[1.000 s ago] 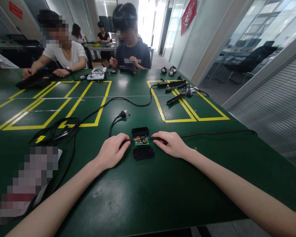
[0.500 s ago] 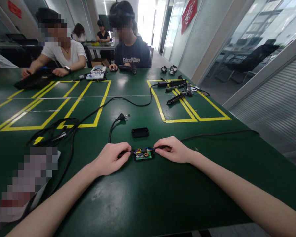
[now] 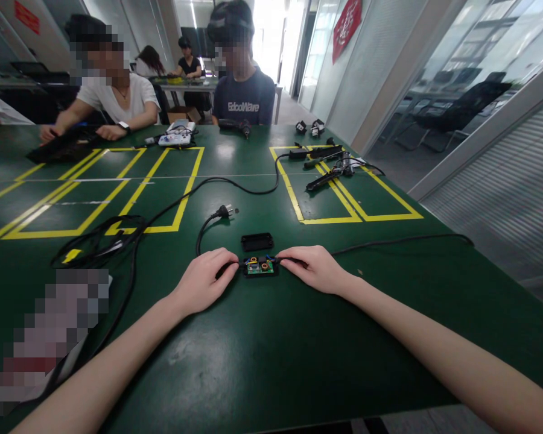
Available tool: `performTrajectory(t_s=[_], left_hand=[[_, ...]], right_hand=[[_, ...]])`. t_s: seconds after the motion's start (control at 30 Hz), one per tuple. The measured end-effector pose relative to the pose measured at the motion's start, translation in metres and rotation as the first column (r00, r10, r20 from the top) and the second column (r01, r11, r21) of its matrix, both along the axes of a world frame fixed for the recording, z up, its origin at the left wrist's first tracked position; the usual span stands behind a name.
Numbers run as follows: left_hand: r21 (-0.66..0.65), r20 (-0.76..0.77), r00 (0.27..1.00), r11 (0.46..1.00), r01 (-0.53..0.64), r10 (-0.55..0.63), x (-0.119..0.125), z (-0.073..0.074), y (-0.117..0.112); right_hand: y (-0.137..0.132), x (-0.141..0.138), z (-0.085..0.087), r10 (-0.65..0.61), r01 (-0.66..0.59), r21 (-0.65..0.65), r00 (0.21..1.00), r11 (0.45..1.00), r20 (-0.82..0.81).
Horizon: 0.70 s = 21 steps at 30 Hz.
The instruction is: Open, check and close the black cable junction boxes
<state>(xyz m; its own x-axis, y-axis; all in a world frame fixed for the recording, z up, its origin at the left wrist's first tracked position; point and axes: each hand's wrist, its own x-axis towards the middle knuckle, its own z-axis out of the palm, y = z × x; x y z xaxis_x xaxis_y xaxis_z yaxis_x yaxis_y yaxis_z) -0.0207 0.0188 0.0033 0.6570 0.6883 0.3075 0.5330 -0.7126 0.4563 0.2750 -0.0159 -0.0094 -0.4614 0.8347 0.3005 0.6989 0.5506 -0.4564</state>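
Note:
A small green circuit board [image 3: 260, 267] with copper-coloured coils and blue and yellow wires lies in a shallow black case on the table. At its left end, my left hand [image 3: 208, 274] pinches the black cable that ends in a plug [image 3: 224, 211]; the fingers cover most of the grip. Opposite it, my right hand [image 3: 315, 268] is closed on another black cable [image 3: 402, 241], which leaves the case and runs off to the right. Just beyond the board rests an open black case half [image 3: 257, 242], apart from both hands.
A coiled black cable [image 3: 102, 241] lies at the left, above a pixelated flat item [image 3: 49, 337]. Yellow tape [image 3: 330, 222] marks boxes on the green table. Tools [image 3: 326, 175] and a power drill [image 3: 236, 126] lie farther back. Two people sit across the table.
Both hands have moved slightly away from me, carrying the circuit board and its case closer to the other case half. The person opposite has drawn their hands back off the table.

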Motion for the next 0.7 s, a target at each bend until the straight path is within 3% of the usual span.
performTrajectory(t_s=[0.23,0.7], left_hand=[[0.039,0.048,0.999,0.999,0.002,-0.004,0.0004,0.0006,0.0001],[0.009,0.026,1.000,1.000,0.015,-0.015,0.0006,0.0005,-0.0006]], right_hand=[[-0.0008,-0.0009,0.0011,-0.043,0.043,0.030,0.999,0.999,-0.033],[-0.0004,0.0020,0.0015,0.008,-0.008,0.026,1.000,1.000,-0.024]])
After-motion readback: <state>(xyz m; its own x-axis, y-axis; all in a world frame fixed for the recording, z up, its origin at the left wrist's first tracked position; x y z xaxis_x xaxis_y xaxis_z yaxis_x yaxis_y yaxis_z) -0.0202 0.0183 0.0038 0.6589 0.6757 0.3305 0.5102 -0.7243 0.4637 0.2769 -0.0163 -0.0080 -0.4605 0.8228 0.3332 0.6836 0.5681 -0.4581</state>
